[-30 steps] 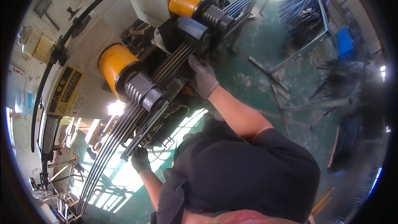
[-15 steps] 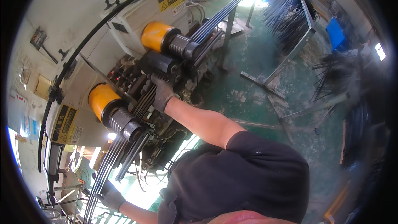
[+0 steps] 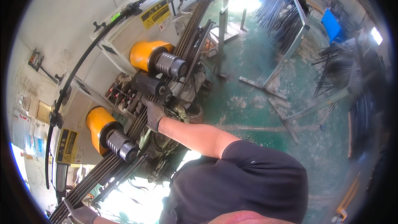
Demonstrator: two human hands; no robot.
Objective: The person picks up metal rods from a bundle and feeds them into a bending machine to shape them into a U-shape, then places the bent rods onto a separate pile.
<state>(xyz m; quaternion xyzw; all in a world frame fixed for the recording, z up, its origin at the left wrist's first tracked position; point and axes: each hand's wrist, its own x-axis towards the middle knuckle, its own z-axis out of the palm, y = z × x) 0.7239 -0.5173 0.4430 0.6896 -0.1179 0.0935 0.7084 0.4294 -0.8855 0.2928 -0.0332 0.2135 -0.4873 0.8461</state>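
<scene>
A bundle of several long dark metal rods [image 3: 92,174] runs diagonally through a machine, from the lower left to the top. At the lower left my left hand [image 3: 83,215], in a grey glove, grips the rods with its thumb along their side; its other fingers are partly hidden. My right hand [image 3: 154,113], gloved too, is closed over the rods in the middle, just below a dark roller block [image 3: 150,86]. The rods pass beside two ridged metal rollers, the upper roller [image 3: 171,65] and the lower roller [image 3: 122,145], both on orange housings.
A curved black hose [image 3: 78,66] arches over the pale machine body. Metal frames, one a grey stand [image 3: 288,54], hold bundles of thin rods [image 3: 273,12] to the right, above a worn green floor [image 3: 232,99]. A blue panel [image 3: 332,25] stands farther back.
My left hand has moved down and left along with the rods, which now run straighter there. My right hand stays by the roller block. The whole view has shifted slightly.
</scene>
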